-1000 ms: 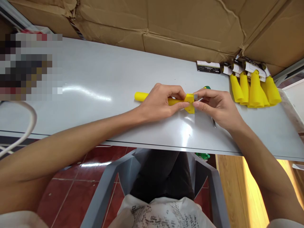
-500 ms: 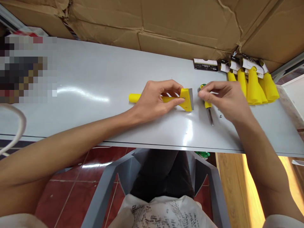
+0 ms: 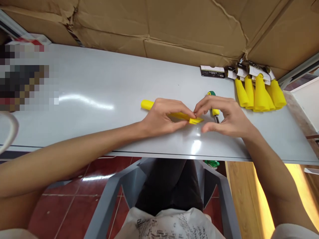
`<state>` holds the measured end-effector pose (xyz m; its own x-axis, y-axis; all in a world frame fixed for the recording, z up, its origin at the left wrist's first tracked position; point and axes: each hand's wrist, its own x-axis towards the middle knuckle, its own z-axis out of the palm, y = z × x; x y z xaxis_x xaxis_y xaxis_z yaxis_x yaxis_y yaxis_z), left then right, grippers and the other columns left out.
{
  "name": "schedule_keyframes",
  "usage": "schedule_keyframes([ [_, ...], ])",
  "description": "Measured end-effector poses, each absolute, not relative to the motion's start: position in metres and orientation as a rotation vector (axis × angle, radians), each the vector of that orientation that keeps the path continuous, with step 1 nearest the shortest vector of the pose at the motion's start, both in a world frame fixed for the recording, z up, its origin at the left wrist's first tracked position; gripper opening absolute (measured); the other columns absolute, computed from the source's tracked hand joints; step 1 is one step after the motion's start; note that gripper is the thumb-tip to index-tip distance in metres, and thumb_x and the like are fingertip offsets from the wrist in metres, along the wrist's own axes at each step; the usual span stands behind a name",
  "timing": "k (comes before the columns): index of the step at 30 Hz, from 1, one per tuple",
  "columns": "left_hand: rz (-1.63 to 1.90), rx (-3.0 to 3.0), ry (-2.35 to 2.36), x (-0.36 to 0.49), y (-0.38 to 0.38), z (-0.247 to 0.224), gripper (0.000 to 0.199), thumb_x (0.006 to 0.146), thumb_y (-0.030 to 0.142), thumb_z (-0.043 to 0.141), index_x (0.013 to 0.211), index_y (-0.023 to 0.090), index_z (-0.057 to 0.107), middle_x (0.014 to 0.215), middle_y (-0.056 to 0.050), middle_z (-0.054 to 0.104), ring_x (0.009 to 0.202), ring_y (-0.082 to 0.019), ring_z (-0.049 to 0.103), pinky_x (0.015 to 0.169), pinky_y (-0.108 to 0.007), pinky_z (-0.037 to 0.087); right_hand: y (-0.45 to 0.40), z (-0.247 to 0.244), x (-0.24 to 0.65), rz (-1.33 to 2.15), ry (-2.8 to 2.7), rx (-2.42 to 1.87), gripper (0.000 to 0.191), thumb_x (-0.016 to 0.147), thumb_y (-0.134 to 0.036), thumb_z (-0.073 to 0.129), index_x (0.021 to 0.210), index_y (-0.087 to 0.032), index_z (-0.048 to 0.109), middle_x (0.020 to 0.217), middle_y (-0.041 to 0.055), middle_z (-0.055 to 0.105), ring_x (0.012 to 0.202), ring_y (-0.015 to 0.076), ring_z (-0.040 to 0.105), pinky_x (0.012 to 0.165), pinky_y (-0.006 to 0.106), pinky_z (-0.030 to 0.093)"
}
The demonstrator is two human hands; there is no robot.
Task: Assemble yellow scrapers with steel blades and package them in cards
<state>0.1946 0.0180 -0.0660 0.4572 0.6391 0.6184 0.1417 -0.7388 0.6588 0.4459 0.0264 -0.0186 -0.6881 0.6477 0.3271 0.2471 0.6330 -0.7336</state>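
My left hand (image 3: 165,116) is wrapped round a yellow scraper (image 3: 147,104), whose handle end sticks out to the left. The scraper's head is turned edge-on, and its flat face does not show. My right hand (image 3: 224,114) is curved at the head, its fingertips touching the top edge; the thumb stands apart below. Whether anything small sits at those fingertips cannot be made out. Behind the right hand lies a screwdriver (image 3: 214,112) with a green and yellow handle, partly covered by the fingers.
Several yellow handles (image 3: 259,93) with card labels lie at the table's back right, beside a black and white package (image 3: 212,71). Brown cardboard (image 3: 184,30) lines the back of the white table (image 3: 99,76). A white curved tube (image 3: 11,132) is at the left edge.
The scraper has been turned from face-up to edge-on in my left hand. My right hand has moved left from beside the screwdriver to the scraper's head, its fingers spreading from a pinch.
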Motion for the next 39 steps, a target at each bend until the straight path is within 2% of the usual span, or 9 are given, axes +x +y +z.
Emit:
schedule_keyframes([
  [3,1.23,2.223,0.474,0.195,0.021,-0.073,0.007,0.095,0.026,0.083,0.088,0.027,0.082,0.095,-0.004,0.087,0.092,-0.019,0.083,0.082,-0.031,0.067,0.029,-0.02,0.45,0.938,-2.357,-0.625,0.035,0.082,-0.055,0.095,0.099,-0.027,0.084,0.106,0.004,0.081,0.098,0.0222,0.075,0.091,0.036,0.057],
  [8,1.139,2.361,0.434,0.194,0.025,-0.076,0.019,0.098,0.022,0.078,0.079,0.026,0.077,0.094,-0.004,0.086,0.094,-0.02,0.081,0.078,-0.032,0.065,0.031,-0.018,0.453,0.986,-2.411,-0.696,0.023,0.102,-0.047,0.075,0.095,-0.028,0.085,0.107,0.0041,0.083,0.094,0.0202,0.076,0.089,0.035,0.058],
  [13,1.054,2.36,0.479,0.194,0.025,-0.073,0.025,0.1,0.026,0.076,0.075,0.025,0.074,0.095,-0.005,0.086,0.095,-0.021,0.078,0.082,-0.036,0.064,0.029,-0.02,0.45,0.922,-2.414,-0.736,0.019,0.099,-0.046,0.079,0.094,-0.03,0.088,0.106,0.0041,0.082,0.091,0.0219,0.076,0.087,0.038,0.059],
  [18,1.115,2.386,0.5,0.195,0.023,-0.073,0.011,0.096,0.016,0.076,0.089,0.025,0.078,0.092,-0.004,0.084,0.092,-0.02,0.078,0.079,-0.033,0.063,0.028,-0.02,0.45,0.913,-2.422,-0.724,0.011,0.098,-0.038,0.08,0.094,-0.03,0.087,0.106,0.0021,0.083,0.091,0.0212,0.077,0.086,0.038,0.06],
  [22,1.118,2.414,0.477,0.195,0.025,-0.073,0.016,0.094,0.016,0.076,0.098,0.03,0.083,0.098,-0.003,0.086,0.093,-0.02,0.079,0.083,-0.035,0.064,0.028,-0.016,0.453,0.869,-2.377,-0.814,0.009,0.099,-0.035,0.077,0.097,-0.031,0.085,0.103,0.0004,0.083,0.093,0.0226,0.076,0.088,0.041,0.06],
  [27,1.1,2.398,0.602,0.191,0.026,-0.07,0.019,0.096,0.02,0.07,0.102,0.031,0.084,0.109,-0.002,0.087,0.1,-0.021,0.082,0.09,-0.037,0.066,0.044,-0.019,0.471,0.39,-1.959,-1.255,0.017,0.098,-0.041,0.076,0.09,-0.027,0.08,0.088,0.0051,0.078,0.075,0.0231,0.069,0.075,0.043,0.055],
  [30,1.126,2.332,0.729,0.189,0.025,-0.065,0.02,0.099,0.022,0.068,0.105,0.032,0.084,0.109,-0.001,0.087,0.098,-0.02,0.083,0.089,-0.035,0.065,0.056,-0.027,0.48,0.163,-1.996,-1.504,0.025,0.097,-0.049,0.074,0.1,-0.024,0.078,0.065,0.0026,0.066,0.063,0.0227,0.06,0.078,0.046,0.051],
  [33,1.192,2.218,0.872,0.191,0.023,-0.057,0.01,0.097,0.027,0.076,0.1,0.029,0.085,0.1,-0.001,0.086,0.086,-0.019,0.081,0.085,-0.033,0.064,0.059,-0.037,0.479,0.262,-2.159,-1.633,0.046,0.094,-0.058,0.077,0.121,-0.021,0.074,0.057,0.0001,0.061,0.062,0.0262,0.059,0.079,0.046,0.05],
  [39,1.019,1.908,0.951,0.188,0.033,-0.043,0.017,0.09,0.034,0.083,0.096,0.019,0.085,0.096,-0.005,0.085,0.086,-0.021,0.081,0.079,-0.031,0.068,0.054,-0.044,0.469,0.221,-2.227,-1.626,0.054,0.09,-0.036,0.079,0.142,-0.025,0.068,0.066,0.0011,0.064,0.068,0.0277,0.06,0.076,0.042,0.048],
])
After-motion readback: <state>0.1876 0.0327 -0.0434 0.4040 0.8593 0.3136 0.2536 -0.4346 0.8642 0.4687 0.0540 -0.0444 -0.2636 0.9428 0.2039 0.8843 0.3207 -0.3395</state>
